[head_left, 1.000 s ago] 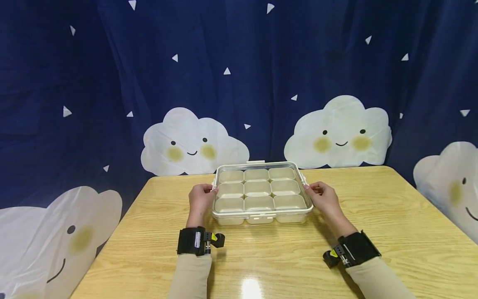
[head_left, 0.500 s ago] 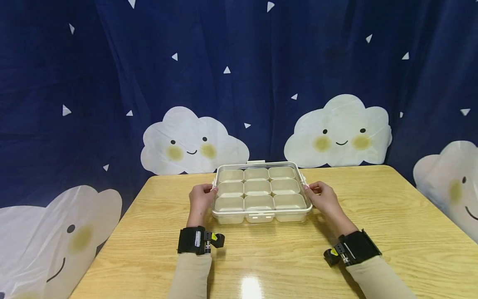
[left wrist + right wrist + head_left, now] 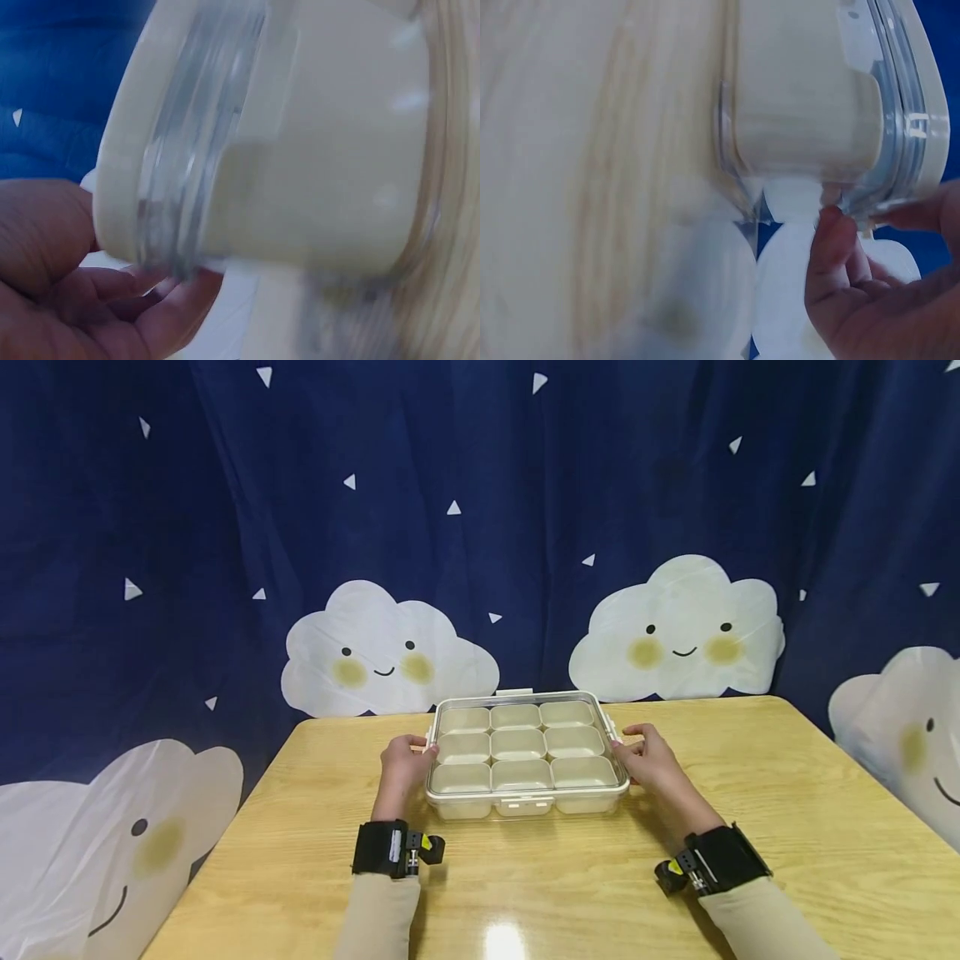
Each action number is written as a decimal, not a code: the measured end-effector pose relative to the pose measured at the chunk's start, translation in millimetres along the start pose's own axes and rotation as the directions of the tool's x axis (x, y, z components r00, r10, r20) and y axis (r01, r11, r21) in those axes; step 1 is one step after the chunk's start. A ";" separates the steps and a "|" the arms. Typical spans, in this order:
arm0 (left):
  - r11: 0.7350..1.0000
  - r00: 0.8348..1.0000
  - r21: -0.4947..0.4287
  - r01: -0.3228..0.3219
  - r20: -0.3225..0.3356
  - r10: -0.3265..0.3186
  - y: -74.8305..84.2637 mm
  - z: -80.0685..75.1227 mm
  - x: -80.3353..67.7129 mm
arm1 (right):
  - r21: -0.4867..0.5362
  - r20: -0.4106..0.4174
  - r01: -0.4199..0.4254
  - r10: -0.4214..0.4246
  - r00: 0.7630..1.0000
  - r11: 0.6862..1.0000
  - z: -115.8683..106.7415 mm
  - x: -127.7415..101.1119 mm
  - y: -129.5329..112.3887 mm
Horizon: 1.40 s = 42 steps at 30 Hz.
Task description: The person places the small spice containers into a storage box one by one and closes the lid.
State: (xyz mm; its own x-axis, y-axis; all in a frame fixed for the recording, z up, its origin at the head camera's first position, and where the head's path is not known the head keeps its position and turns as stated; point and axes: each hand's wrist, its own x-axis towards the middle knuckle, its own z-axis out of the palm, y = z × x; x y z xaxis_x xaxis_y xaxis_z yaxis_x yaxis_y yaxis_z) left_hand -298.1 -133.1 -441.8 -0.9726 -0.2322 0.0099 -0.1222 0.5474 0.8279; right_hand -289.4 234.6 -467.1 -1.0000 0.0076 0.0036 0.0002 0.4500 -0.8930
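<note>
Item: shallow rectangular cream plastic container with a clear lid (image 3: 527, 754), nine cream square cups inside in three rows of three; standing flat on the light wooden desk (image 3: 787, 827), central between the left and right edges and nearer the far edge than the near one; long axis running left to right, parallel to the far edge; front latch tab facing the near edge, a second tab at the far side; lid lying level on the base. Left hand (image 3: 402, 766): at the container's left short side, fingers curled around the lid rim, thumb on top; the left wrist view shows fingertips (image 3: 169, 296) tucked under the rim. Right hand (image 3: 651, 756): at the right short side, fingers curled onto the rim, one fingertip (image 3: 832, 225) pressed beneath the lid edge. Both forearms in beige sleeves with black wrist straps. Behind the far edge: dark blue curtain (image 3: 480, 485) printed with white smiling clouds and small triangles.
</note>
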 end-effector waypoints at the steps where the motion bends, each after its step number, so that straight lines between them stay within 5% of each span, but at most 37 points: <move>1: 1.000 1.000 0.016 -0.001 0.019 0.001 -0.9 -1.5 -1.5 | -0.015 0.020 0.022 -0.022 1.000 1.000 -1.2 -0.1 0.9; 8: 0.995 0.993 0.093 -0.031 0.113 0.021 -8.4 -10.3 -7.7 | -0.149 0.132 0.166 -0.147 0.980 0.975 -2.6 -2.5 1.4; 19: 0.990 0.988 0.106 -0.087 0.137 0.072 -7.9 -8.3 -3.8 | -0.340 0.072 0.195 -0.181 0.981 0.920 -2.9 -4.3 -1.5; 31: 0.990 0.987 0.106 -0.094 0.137 0.079 -4.9 -6.5 -0.2 | -0.217 0.187 0.051 -0.010 0.982 0.975 -11.3 -3.3 -1.4; 42: 0.989 0.984 0.088 -0.121 0.139 0.108 -3.7 -7.7 -5.0 | -0.256 0.156 0.085 -0.046 0.987 0.963 -11.7 -2.2 -1.3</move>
State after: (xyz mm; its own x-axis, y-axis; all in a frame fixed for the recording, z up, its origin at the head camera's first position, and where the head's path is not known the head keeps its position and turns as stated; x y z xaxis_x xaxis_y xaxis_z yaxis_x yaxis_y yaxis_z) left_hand -291.3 -140.1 -440.6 -0.9981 -0.0571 0.0215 -0.0201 0.6403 0.7679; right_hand -287.1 244.4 -460.7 -0.9879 -0.1527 -0.0260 -0.0829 0.6629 -0.7441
